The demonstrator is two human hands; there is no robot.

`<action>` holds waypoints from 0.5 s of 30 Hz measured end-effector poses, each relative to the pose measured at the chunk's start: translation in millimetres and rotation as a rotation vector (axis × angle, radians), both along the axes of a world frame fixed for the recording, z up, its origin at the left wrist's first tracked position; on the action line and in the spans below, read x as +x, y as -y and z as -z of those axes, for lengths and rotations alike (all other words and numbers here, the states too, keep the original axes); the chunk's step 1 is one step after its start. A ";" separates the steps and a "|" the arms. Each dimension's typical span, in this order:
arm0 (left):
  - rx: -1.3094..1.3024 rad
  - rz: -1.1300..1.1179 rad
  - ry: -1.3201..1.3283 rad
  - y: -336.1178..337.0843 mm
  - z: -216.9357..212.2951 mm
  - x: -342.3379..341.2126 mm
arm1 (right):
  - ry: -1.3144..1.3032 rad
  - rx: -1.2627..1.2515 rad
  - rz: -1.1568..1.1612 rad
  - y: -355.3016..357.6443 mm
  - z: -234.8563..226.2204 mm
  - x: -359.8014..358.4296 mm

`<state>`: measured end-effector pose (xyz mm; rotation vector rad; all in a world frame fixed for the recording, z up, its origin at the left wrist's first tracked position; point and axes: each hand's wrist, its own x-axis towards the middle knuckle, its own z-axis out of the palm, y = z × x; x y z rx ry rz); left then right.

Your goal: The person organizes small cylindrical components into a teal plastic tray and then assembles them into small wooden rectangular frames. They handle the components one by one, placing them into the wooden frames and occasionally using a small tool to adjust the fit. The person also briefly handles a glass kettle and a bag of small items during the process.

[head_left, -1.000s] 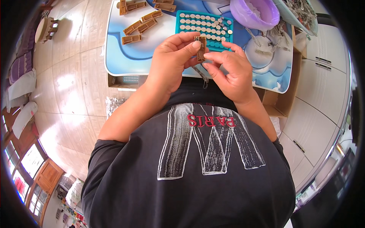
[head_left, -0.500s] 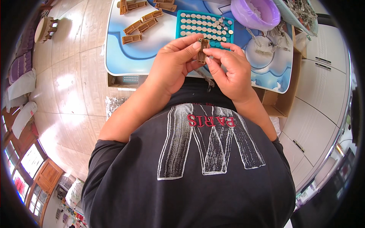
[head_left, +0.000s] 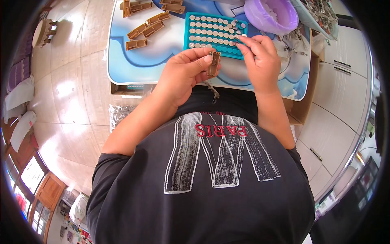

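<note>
My left hand (head_left: 189,69) grips a small brown plastic casing (head_left: 214,64) upright between thumb and fingers, its hollow side facing up. Past it lies a teal tray (head_left: 187,30) with rows of round silver button cells (head_left: 209,32). Its nearest row is partly bare of cells at the right. My right hand (head_left: 262,57) is at the tray's right side, thumb and forefinger drawn into a pinch among the cells. What sits between those fingertips is too small to make out. A thin greyish strand (head_left: 212,90) hangs below the casing.
Several more brown casings (head_left: 153,28) lie at the table's far left. A purple basin (head_left: 270,20) stands at the far right, beside a light-coloured basket (head_left: 310,18) of small metallic pieces. The blue-and-white table (head_left: 122,69) ends just before my body. White cabinets (head_left: 341,89) line the right.
My right hand has left the casing and moved right and away to the tray's cells. My left hand still grips the casing, now slightly nearer to me.
</note>
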<state>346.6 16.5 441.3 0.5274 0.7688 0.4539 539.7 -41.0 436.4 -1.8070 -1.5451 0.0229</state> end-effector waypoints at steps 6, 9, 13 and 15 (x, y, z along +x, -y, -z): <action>-0.013 -0.006 -0.007 -1.8 -4.0 1.1 | 0.003 0.016 -0.046 0.4 5.1 -2.3; -0.006 -0.016 0.002 -0.3 0.3 0.4 | -0.183 0.046 -0.117 2.0 -3.5 -13.7; -0.009 -0.017 0.002 -0.6 0.5 1.8 | -0.173 0.084 -0.231 -0.3 -15.1 -27.0; -0.008 -0.022 0.002 0.1 1.1 1.7 | -0.129 0.083 -0.259 -1.5 -12.6 -28.1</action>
